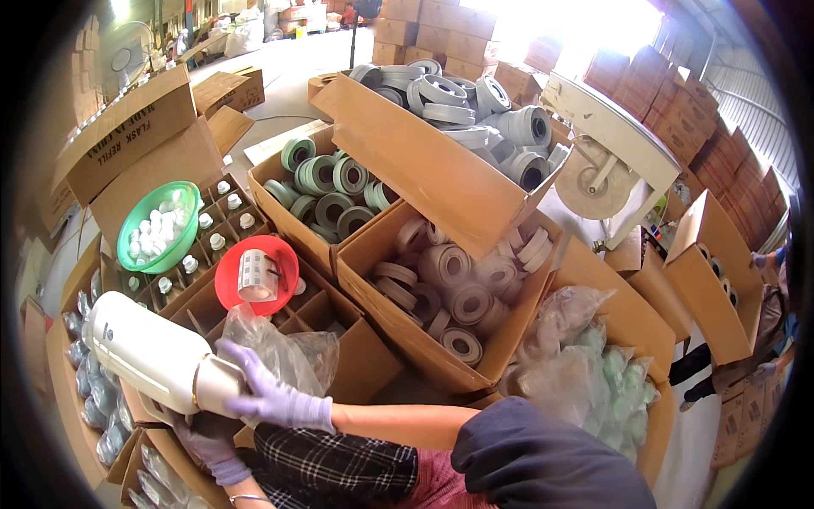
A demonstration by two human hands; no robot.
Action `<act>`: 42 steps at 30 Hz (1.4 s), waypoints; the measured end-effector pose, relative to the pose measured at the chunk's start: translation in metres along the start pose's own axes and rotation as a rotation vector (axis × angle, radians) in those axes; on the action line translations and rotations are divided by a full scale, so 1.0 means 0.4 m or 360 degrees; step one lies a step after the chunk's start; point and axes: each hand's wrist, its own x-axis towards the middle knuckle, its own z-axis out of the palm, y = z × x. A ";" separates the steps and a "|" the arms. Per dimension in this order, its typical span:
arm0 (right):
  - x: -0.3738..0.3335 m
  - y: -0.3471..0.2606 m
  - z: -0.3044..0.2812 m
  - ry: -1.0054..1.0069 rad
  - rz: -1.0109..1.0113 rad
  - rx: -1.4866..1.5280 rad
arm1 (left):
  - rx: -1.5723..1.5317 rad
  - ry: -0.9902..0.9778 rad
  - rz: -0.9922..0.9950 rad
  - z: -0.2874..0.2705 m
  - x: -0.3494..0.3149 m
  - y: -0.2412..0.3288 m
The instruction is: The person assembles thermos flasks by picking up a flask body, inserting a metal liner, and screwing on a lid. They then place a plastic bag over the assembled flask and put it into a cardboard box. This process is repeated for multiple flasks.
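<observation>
- Flask [153, 349]: white, tilted, at lower left of frame.
- Right hand [280, 397]: grasped around the beige cap [219, 386].
- Left hand [212, 448]: placed beneath; fingers hidden, grip cannot be told.
- Step, as judged: cap being handled; steady support of the flask seemingly called for next.

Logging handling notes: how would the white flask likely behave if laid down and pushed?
The white flask would probably roll, since its body looks rounded. Its smooth, shiny surface may be slippery. It is likely stiff, showing no visible dent where the right hand grips it.
</observation>
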 end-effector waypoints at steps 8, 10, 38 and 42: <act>-0.026 0.021 -0.066 -0.0429 0.1123 0.1499 | -0.0509 0.0084 -0.0196 0.087 0.003 0.018; -0.054 -0.019 -0.131 -0.0171 0.0781 0.0549 | -0.0721 0.0169 -0.0250 0.057 0.005 0.009; 0.217 -0.379 -1.168 0.1086 -0.0213 -0.2936 | 0.0012 -0.0026 0.0082 0.170 0.009 0.046; 0.313 -0.326 -1.004 0.1005 0.0073 -0.3004 | -0.0480 0.0071 -0.0122 0.192 0.003 0.047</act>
